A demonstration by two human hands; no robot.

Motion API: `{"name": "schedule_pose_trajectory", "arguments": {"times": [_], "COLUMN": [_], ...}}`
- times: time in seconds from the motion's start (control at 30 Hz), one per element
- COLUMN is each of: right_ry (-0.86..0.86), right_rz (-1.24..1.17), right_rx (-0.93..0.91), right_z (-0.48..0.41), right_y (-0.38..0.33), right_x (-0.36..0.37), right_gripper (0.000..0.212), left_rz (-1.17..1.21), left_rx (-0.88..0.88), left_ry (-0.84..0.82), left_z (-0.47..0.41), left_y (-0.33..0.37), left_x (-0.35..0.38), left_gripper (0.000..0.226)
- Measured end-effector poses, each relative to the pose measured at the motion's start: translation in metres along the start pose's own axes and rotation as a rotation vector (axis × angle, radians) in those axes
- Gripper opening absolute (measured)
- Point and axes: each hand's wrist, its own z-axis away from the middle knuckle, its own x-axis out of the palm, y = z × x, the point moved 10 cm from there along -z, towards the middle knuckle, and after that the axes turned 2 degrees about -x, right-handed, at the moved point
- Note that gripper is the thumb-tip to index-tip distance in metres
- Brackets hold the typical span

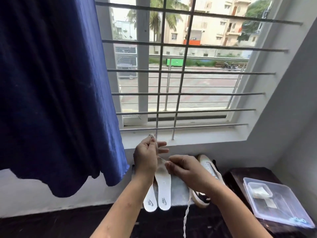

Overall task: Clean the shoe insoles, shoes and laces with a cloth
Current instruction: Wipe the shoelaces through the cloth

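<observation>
Two white insoles [163,196] lie side by side below the window sill, heels toward me. A white shoe lace [186,215] runs taut between my hands and hangs down past my right wrist. My left hand [147,156] is raised near the sill and pinches the lace's upper end. My right hand [184,169] grips the lace a little lower, above the insoles. A white shoe [208,166] with a dark sole lies behind my right hand, partly hidden. No cloth is visible in either hand.
A clear plastic container [272,201] with small items sits on a dark stool at the right. A blue curtain [56,93] hangs at the left. A barred window [180,71] rises ahead. The floor in front is dark.
</observation>
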Motion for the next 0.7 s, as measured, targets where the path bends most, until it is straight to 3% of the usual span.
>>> {"name": "schedule_pose_trajectory", "arguments": {"times": [0.07, 0.13, 0.23, 0.33, 0.43, 0.53, 0.7], "right_ry": [0.016, 0.096, 0.233, 0.309, 0.354, 0.331, 0.107], "right_rz": [0.051, 0.045, 0.007, -0.127, -0.265, -0.298, -0.137], "right_rx": [0.001, -0.022, -0.026, 0.019, 0.064, 0.083, 0.088], "right_z": [-0.003, -0.011, -0.019, -0.014, -0.002, 0.006, 0.012], "right_y": [-0.009, -0.014, -0.004, 0.020, 0.038, 0.038, 0.021], "right_x": [-0.017, -0.039, -0.062, -0.057, -0.036, -0.010, 0.017], "right_gripper": [0.040, 0.035, 0.028, 0.024, 0.035, 0.032, 0.028], "left_rz": [-0.280, -0.344, -0.153, 0.112, 0.295, 0.411, 0.382], "left_rx": [0.046, -0.053, -0.241, -0.333, -0.401, -0.396, -0.239], "left_ry": [-0.059, -0.211, -0.400, -0.486, -0.458, -0.336, -0.132], "left_z": [-0.004, 0.000, 0.021, 0.038, 0.044, 0.038, 0.019], "left_y": [-0.009, -0.029, -0.038, -0.024, -0.014, -0.014, -0.011], "left_x": [0.003, 0.016, 0.037, 0.048, 0.044, 0.033, 0.013], "left_gripper": [0.031, 0.029, 0.029, 0.032, 0.033, 0.030, 0.026]}}
